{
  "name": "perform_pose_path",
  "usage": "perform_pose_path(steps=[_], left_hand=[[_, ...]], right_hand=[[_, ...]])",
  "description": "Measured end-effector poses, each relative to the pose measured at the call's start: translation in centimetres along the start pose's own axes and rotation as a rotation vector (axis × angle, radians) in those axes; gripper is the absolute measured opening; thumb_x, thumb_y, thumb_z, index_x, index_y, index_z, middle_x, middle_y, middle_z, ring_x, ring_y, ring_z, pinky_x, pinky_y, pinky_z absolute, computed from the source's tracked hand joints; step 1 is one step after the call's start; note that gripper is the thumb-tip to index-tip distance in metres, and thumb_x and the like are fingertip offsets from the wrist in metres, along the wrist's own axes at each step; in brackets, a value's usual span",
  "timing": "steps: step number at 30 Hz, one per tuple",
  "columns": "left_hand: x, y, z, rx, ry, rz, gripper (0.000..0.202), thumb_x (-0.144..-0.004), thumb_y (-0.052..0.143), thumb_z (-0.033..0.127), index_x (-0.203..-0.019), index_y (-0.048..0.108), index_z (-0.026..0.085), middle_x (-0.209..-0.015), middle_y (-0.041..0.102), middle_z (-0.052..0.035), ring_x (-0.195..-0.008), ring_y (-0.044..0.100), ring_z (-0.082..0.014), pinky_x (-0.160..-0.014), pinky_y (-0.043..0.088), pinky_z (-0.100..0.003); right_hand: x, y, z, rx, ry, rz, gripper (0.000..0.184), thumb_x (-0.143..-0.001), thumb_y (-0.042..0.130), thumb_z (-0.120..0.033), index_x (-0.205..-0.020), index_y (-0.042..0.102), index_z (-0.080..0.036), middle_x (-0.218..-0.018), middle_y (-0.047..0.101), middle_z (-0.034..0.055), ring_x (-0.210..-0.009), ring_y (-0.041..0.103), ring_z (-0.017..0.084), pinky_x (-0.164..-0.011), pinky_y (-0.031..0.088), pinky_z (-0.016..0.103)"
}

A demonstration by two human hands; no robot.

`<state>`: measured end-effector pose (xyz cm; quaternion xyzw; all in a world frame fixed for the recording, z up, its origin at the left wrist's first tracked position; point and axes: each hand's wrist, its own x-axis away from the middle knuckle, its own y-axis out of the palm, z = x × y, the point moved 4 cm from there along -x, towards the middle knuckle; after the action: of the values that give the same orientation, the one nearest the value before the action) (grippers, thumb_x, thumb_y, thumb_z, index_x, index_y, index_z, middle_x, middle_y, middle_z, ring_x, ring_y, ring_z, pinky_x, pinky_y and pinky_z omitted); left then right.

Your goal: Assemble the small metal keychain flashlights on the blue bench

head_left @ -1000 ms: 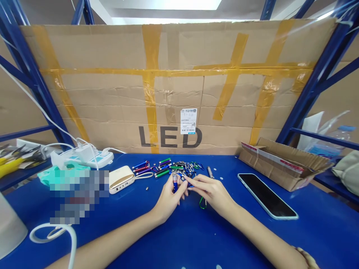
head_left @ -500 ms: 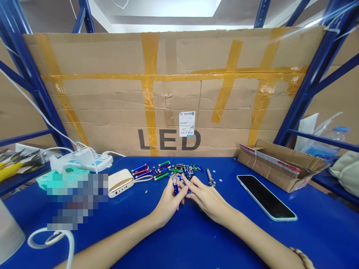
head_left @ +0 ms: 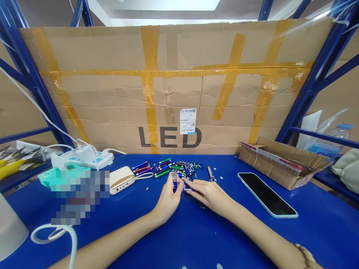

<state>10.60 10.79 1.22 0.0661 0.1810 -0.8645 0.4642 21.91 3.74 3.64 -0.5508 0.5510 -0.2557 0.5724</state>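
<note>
While your left hand [head_left: 168, 200] holds the little blue flashlight [head_left: 174, 182] upright with its fingers closed around it, your right hand [head_left: 209, 194] lies low on the blue surface [head_left: 179, 239] just beside it. A second ago your right hand's fingers reached up to touch the top of the flashlight. Now they have slid down and pinch a small silver piece [head_left: 187, 189] against the surface, right next to the flashlight's lower end. So your right hand is mostly closed, with the fingertips pressed together on that tiny piece, though it is too small to tell just what it is. The flashlight itself has hardly moved; it sits in the same spot in front of the pile of small flashlights and clips [head_left: 174, 168]. That looks like your hands have gone from feeling the top of the flashlight to working on a small part near its bottom, so the work on this one flashlight seems to be going on, not finished. A green clip [head_left: 201, 205] peeks out from under your right hand. To the right lies a dark phone [head_left: 266, 194], well apart from your hands, and past it an open cardboard box [head_left: 283, 160]. To the left sit a gold power bank [head_left: 121, 179] and a white power strip [head_left: 86, 157]. Behind it all stands a big cardboard sheet [head_left: 179, 86] with LED printed on it
</note>
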Motion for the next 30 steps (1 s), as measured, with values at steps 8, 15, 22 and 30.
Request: perform_pose_path(steps=[8,15,22,30], left_hand=[[0.8,0.2,0.9,-0.294,0.122,-0.071,0.012,-0.084,0.034,0.030,-0.079,0.035,0.019,-0.072,0.052,0.0003,-0.064,0.047,-0.0110,-0.061,0.032,-0.023],[0.7,0.2,0.9,-0.284,0.131,-0.074,0.014,-0.085,0.033,0.032,-0.078,0.035,0.020,-0.071,0.050,0.0000,-0.064,0.046,-0.0110,-0.061,0.032,-0.023],[0.9,0.1,0.9,-0.239,0.121,-0.039,0.017,-0.086,0.033,0.033,-0.077,0.034,0.020,-0.069,0.049,0.0012,-0.062,0.046,-0.0099,-0.061,0.032,-0.022],[1.1,0.0,1.2,-0.317,0.078,-0.024,0.022,-0.085,0.032,0.040,-0.080,0.035,0.020,-0.076,0.050,0.0007,-0.068,0.047,-0.0112,-0.067,0.035,-0.024]], right_hand=[[0.0,0.7,-0.2,-0.236,0.041,0.030,0.024,-0.084,0.046,-0.025,-0.068,0.059,-0.013,-0.055,0.052,0.0006,-0.048,0.043,0.009,-0.047,0.030,0.020],[0.1,0.6,-0.4,-0.195,-0.019,0.111,0.031,-0.088,0.039,-0.028,-0.065,0.054,-0.014,-0.054,0.046,0.0004,-0.048,0.037,0.009,-0.048,0.028,0.022],[-0.2,0.2,-0.6,-0.307,0.033,0.144,0.035,-0.089,0.037,-0.032,-0.068,0.058,-0.013,-0.055,0.047,0.0007,-0.049,0.039,0.009,-0.048,0.031,0.021],[-0.1,-0.5,0.3,-0.319,0.095,0.220,0.034,-0.089,0.037,-0.033,-0.082,0.064,-0.014,-0.067,0.058,0.0037,-0.059,0.052,0.013,-0.057,0.041,0.023]])
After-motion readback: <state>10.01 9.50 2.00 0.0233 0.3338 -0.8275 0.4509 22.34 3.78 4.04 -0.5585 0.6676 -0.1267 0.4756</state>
